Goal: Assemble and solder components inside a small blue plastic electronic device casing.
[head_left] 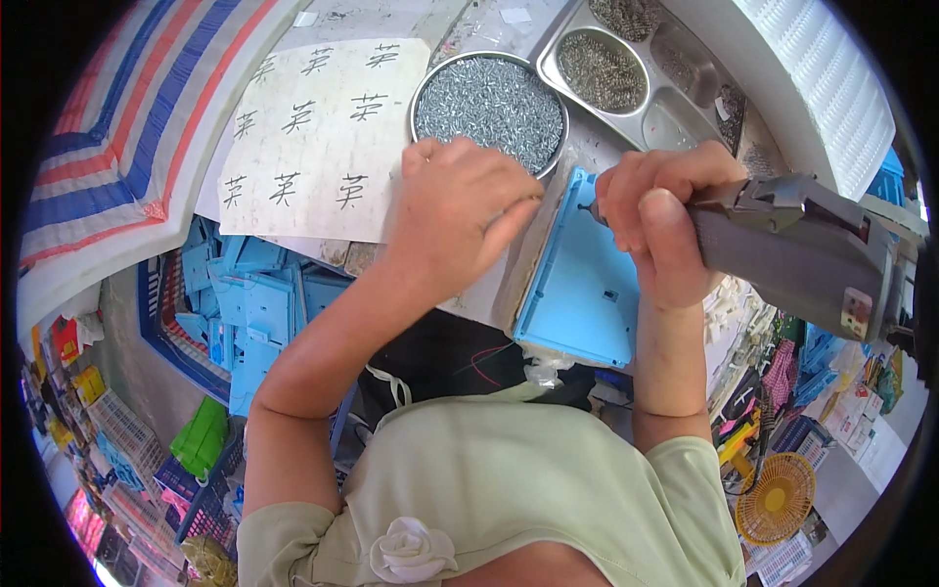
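My right hand [670, 220] is wrapped round a dark power screwdriver [782, 249], held nearly level from the right. Its narrow tip points left, over the upper edge of a light-blue plastic panel [577, 293]; whether it touches the panel I cannot tell. The panel lies on the bench in front of me. Between the panel and a paper sheet is my left hand [465, 215], its fingers curled and thumb drawn in near the forefinger. Anything in that grip is too small to make out. Just beyond those fingers stands a round metal bowl [415, 115] full of small silvery screws [494, 108].
A metal compartment tray [597, 112] with small metal parts stands at the far right. Handwritten characters cover the paper sheet [323, 210]. More blue plastic pieces [259, 303] fill a basket at lower left. A yellow basket [778, 499] sits low on the right.
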Available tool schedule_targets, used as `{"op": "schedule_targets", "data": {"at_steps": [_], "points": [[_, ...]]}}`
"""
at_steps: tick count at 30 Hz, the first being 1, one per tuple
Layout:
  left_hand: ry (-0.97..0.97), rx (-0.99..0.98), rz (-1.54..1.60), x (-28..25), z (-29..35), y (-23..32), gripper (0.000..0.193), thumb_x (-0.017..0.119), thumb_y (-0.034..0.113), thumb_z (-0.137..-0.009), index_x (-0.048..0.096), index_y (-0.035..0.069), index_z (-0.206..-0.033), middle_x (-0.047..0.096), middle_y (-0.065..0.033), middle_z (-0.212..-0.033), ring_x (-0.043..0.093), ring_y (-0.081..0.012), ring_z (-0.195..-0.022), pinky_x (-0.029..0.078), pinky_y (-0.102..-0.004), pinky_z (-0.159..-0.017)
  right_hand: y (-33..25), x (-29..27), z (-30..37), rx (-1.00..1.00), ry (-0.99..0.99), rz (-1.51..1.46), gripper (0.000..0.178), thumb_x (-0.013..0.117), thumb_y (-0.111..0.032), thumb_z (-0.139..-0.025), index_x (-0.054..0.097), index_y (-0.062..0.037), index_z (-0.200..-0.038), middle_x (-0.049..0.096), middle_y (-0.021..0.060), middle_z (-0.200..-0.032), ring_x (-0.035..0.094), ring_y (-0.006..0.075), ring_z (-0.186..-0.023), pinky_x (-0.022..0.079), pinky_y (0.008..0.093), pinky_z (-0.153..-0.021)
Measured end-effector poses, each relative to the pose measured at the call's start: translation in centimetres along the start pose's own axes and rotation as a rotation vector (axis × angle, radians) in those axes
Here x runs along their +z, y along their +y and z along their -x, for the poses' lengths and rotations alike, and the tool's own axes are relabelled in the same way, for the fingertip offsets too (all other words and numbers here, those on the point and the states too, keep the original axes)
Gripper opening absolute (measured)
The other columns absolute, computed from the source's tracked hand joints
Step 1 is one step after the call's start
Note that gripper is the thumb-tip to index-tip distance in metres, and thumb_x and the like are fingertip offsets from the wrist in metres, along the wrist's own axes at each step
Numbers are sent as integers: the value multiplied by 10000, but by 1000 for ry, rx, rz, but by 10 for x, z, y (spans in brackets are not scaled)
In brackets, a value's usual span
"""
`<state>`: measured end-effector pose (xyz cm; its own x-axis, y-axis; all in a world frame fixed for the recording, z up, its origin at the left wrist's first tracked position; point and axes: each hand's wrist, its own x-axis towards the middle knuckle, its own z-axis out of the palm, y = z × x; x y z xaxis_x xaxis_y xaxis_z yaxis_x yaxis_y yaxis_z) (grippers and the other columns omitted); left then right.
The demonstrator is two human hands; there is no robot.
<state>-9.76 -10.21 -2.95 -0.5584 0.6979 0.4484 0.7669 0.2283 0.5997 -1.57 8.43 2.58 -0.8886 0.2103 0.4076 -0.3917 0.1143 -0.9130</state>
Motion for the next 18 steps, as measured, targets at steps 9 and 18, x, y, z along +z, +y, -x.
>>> {"op": "schedule_targets", "data": {"at_steps": [9, 18], "points": [[51, 75, 42, 10, 5, 16, 195, 806, 124, -778, 731, 166, -953, 698, 45, -925, 600, -170, -856, 334, -392, -845, -40, -2, -14, -123, -158, -296, 222, 616, -278, -1022, 533, -89, -1102, 525, -44, -630, 484, 108, -525, 427, 314, -551], [-29, 161, 91, 7, 11, 17, 230, 838, 148, -729, 725, 152, -929, 699, 37, -955, 613, -192, -887, 357, -414, -895, -46, 6, 6, -41, -140, -280, 243, 616, -321, -1029, 528, -99, -1075, 536, -42, -635, 516, 107, -526, 446, 302, -552]]}}
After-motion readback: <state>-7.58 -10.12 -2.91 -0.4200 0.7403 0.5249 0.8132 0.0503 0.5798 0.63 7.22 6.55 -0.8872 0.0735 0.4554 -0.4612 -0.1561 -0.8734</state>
